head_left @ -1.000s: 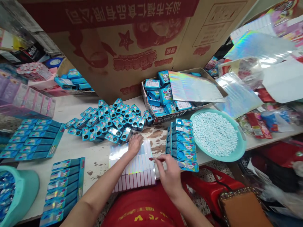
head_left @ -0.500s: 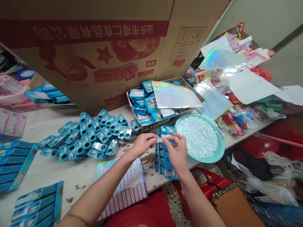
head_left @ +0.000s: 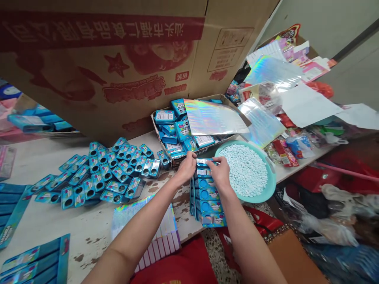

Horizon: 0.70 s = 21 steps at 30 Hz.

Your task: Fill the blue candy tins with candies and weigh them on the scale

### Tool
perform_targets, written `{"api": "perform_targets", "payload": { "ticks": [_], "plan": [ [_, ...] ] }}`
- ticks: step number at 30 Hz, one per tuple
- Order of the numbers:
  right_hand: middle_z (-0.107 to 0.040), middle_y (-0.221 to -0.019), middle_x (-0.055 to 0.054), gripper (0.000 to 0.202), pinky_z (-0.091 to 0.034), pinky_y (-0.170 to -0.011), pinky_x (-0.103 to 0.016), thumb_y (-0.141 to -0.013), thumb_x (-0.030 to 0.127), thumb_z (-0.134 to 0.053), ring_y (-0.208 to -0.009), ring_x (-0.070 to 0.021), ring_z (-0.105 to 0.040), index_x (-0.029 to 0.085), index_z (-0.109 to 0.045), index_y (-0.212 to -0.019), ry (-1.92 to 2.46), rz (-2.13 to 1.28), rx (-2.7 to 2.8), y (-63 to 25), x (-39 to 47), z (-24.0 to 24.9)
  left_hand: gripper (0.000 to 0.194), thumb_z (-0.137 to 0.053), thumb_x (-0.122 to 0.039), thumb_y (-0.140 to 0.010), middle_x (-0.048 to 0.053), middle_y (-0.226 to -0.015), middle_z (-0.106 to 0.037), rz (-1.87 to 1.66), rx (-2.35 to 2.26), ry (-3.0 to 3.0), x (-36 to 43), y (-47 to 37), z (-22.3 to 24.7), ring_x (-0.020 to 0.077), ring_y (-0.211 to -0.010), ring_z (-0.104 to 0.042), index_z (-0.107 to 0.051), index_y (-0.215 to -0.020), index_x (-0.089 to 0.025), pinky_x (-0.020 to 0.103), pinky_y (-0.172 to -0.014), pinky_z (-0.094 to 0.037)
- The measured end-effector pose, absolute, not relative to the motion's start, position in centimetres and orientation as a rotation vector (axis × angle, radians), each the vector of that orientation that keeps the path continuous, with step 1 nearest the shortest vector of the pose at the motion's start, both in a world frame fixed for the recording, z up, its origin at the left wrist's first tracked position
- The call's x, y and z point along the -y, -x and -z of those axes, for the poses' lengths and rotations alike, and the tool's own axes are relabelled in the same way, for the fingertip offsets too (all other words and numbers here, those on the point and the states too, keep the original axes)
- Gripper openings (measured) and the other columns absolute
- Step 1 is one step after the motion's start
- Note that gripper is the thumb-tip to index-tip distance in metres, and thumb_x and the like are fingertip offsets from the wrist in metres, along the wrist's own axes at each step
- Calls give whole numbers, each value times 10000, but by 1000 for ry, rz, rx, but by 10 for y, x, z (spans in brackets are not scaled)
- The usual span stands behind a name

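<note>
Several blue candy tins (head_left: 208,194) stand in a row near the table's front edge, their round-windowed ends up. At the far end of the row, a small shiny clear sticker (head_left: 202,161) lies across the top of the farthest tin. My left hand (head_left: 186,169) is closed, with its fingertips pinched at the sticker's left end. My right hand (head_left: 219,170) has thumb and forefinger closed at its right end, touching the tin. Below my left forearm lies a sheet of shiny stickers (head_left: 160,225), partly covered by the arm.
A teal basin (head_left: 272,185) of pale blue candies stands right of the tins. Behind is a carton tray (head_left: 177,161) of blue tins under a shiny sheet (head_left: 216,118). More tins (head_left: 99,179) are grouped to the left. A large cardboard box (head_left: 133,63) blocks the back.
Both hands have moved toward the far end of the row, carrying the sticker onto the farthest tin. The view has shifted slightly.
</note>
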State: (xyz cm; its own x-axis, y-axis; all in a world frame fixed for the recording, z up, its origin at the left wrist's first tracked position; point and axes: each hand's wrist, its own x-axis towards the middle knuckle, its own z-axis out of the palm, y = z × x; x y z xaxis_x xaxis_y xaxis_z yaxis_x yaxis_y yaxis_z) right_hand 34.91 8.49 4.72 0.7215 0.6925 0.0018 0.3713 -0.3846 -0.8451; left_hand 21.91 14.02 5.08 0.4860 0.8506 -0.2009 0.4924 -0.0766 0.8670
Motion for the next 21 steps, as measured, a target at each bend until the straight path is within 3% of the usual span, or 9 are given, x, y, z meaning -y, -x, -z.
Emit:
{"api": "perform_targets", "payload": {
  "ticks": [3,8,11,14,17,19,21],
  "plan": [
    [-592,-686,-10,233,-426,-607,-304,-592,369,-637,-638,-185,-550,192,-560,-722,2009,-479,786,-354,-89,-43,258,-277,-241,-895,20,-772,-600,-238,-1251,-1807,-138,-224,-53,189,-685,-574,-403,-1119,-225,303,-688,-408],
    [-578,-678,-10,220,-442,-584,-317,-589,335,-637,-602,-181,-549,183,-545,-719,1997,-551,783,-362,-97,-46,317,-400,-286,-857,60,-924,-654,13,-1299,-1996,-139,-214,-45,241,-848,-612,-423,-1172,-261,321,-710,-412],
    [-595,-892,-76,183,-455,-717,-368,-652,270,-596,-853,-239,-569,177,-559,-805,1975,-464,826,-353,-81,-66,263,-380,-348,-880,62,-973,-654,141,-1319,-2104,-128,-171,-29,236,-916,-606,-522,-1081,-254,312,-738,-418],
    [-507,-1160,-120,174,-423,-860,-423,-768,237,-556,-1165,-272,-431,190,-555,-936,1840,-97,1043,-319,-41,-94,236,-415,-331,-873,87,-965,-645,261,-1404,-2086,-100,-108,-8,246,-954,-591,-595,-956,-202,325,-786,-421],
    [-567,-1026,-65,152,-417,-890,-424,-808,147,-565,-1036,-221,-522,222,-549,-939,1568,3,1352,-266,4,-103,333,-576,-264,-781,129,-1115,-578,348,-1551,-2063,-67,-61,13,290,-1091,-514,-553,-1100,-171,373,-856,-411],
    [-588,-983,-53,150,-449,-839,-388,-823,117,-549,-974,-206,-541,232,-552,-920,1458,-178,1533,-232,23,-86,438,-624,-258,-752,126,-1187,-525,370,-1671,-2073,-51,-49,25,294,-1144,-464,-508,-1167,-180,398,-891,-398],
    [-600,-970,-61,118,-466,-812,-368,-844,136,-523,-953,-204,-547,222,-559,-918,1498,-354,1605,-210,30,-53,406,-624,-258,-762,120,-1194,-510,360,-1758,-2095,-44,-49,34,290,-1148,-450,-514,-1145,-178,416,-902,-387]
  ]
}}
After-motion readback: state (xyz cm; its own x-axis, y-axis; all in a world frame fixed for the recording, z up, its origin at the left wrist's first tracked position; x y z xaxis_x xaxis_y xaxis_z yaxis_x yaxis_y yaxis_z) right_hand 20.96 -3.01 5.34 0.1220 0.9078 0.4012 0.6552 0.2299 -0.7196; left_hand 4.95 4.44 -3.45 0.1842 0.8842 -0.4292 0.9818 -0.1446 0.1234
